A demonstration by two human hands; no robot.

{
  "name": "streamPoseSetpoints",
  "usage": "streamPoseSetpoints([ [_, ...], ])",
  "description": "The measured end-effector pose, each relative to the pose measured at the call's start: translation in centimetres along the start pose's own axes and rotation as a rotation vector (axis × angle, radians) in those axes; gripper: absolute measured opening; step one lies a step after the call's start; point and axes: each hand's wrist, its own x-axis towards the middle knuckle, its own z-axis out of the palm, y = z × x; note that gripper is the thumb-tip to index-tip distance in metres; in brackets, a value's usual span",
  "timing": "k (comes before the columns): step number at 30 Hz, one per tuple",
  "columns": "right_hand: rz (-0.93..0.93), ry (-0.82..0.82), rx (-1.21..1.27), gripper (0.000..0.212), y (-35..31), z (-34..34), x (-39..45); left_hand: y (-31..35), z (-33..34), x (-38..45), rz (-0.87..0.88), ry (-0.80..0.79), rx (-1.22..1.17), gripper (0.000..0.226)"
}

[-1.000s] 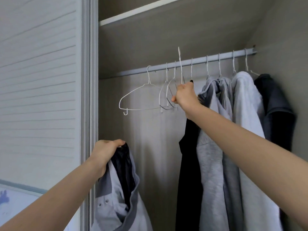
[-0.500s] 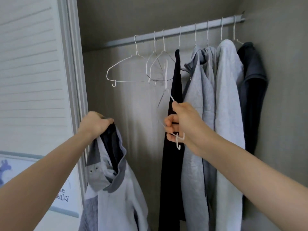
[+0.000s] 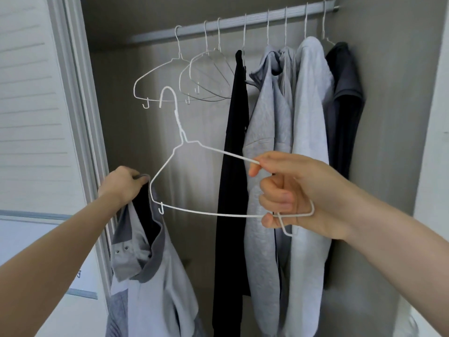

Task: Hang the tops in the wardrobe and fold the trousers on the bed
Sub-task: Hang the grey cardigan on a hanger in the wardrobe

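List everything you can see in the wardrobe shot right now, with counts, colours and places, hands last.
wire hanger in hand: 1, white, held off the rail in front of the wardrobe.
polo shirt: 1, light grey with dark grey collar, hanging from the left hand, lower left.
empty hangers: 3 as far as I can tell, white wire, left part of the rail.
rail: 1, silver, across the top.
black garment: 1, hung mid-rail.
grey tops: about 3, light grey, hung right of the black one.
dark top: 1, charcoal, far right.
sliding door: 1, white, slatted, left.
left hand: grips the polo's collar.
right hand: grips the hanger's right end.
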Motion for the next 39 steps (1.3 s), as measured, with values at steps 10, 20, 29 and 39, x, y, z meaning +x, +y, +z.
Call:
streamPoseSetpoints([
  [10, 0.033, -0.030, 0.069, 0.012, 1.3, 1.0, 0.7, -0.3, -0.4, 0.4, 0.014, -0.021, -0.387, 0.041],
  [20, -0.101, -0.033, 0.135, 0.018, 7.9, 2.5, 4.7, 6.7, -3.2, -2.4, -0.072, -0.222, -1.037, 0.035],
  [29, -0.376, -0.061, 0.332, 0.024, 8.6, 2.8, 2.6, 6.1, -6.8, -2.2, 0.605, -0.014, 0.002, 0.046],
  [39, -0.041, -0.218, 0.414, 0.033, 11.4, 4.0, 6.8, 10.6, -4.6, -4.9, 0.720, 0.009, -0.328, 0.060],
])
